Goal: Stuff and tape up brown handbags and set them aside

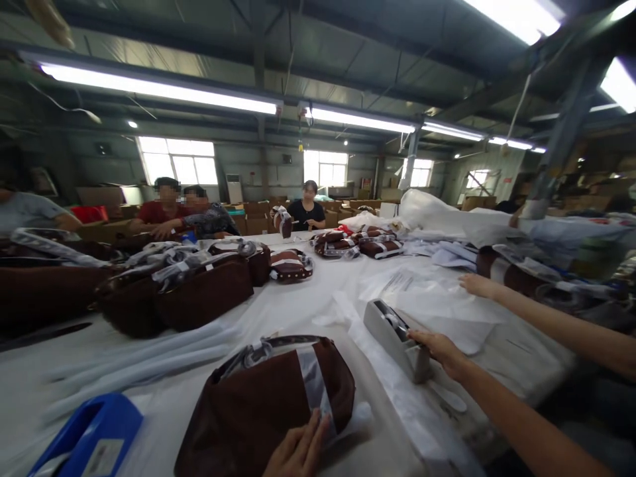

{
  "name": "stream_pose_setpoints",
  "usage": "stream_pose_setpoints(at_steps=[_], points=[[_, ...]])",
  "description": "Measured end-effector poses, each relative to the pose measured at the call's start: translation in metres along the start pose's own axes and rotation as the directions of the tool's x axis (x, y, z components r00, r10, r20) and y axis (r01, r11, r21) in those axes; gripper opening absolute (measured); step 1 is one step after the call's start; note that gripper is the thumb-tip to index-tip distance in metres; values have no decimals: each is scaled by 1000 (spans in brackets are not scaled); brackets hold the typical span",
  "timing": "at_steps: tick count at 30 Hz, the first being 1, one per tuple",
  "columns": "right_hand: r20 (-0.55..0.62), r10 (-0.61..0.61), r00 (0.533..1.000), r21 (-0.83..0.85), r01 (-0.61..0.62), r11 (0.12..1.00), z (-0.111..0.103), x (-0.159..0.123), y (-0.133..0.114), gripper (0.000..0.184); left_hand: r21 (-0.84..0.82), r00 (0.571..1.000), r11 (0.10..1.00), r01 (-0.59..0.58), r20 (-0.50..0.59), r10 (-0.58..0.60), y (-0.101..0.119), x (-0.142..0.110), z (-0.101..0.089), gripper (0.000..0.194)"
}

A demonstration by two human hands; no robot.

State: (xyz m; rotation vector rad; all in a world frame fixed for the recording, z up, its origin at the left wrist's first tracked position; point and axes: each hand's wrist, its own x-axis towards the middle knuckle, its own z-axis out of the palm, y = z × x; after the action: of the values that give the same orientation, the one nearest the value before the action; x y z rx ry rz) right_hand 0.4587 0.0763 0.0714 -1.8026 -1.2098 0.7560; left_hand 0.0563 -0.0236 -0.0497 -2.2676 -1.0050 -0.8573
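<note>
A dark brown bag (258, 411) wrapped in clear film lies on the white table right in front of me. My left hand (298, 454) rests flat on the bag's near edge, fingers stretched out, beside a strip of clear film. My right hand (440, 350) reaches to the grey tape dispenser (390, 331) and its fingers curl around the dispenser's near end.
A co-worker's hand (474, 283) lies on plastic sheets at the right. More brown bags (199, 291) crowd the left and far side of the table (308, 305). A blue object (92, 434) sits at the bottom left. Several people sit at the far end.
</note>
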Motion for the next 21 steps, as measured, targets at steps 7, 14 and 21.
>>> stream_pose_setpoints(at_steps=[7, 14, 21], points=[[-167, -7, 986, 236, 47, 971, -3, -6, -13, 49, -5, 1000, 1000, 4, -1, -4, 3, -2, 1, 49], [-245, 23, 969, 449, 93, 888, -13, -51, -6, 45, -17, 1000, 1000, 4, -9, -4, 3, -3, 2, 49], [-65, 227, 972, 582, -147, 799, -9, -76, 46, 42, 15, 1000, 1000, -15, -21, 16, 2, -7, 8, 43]])
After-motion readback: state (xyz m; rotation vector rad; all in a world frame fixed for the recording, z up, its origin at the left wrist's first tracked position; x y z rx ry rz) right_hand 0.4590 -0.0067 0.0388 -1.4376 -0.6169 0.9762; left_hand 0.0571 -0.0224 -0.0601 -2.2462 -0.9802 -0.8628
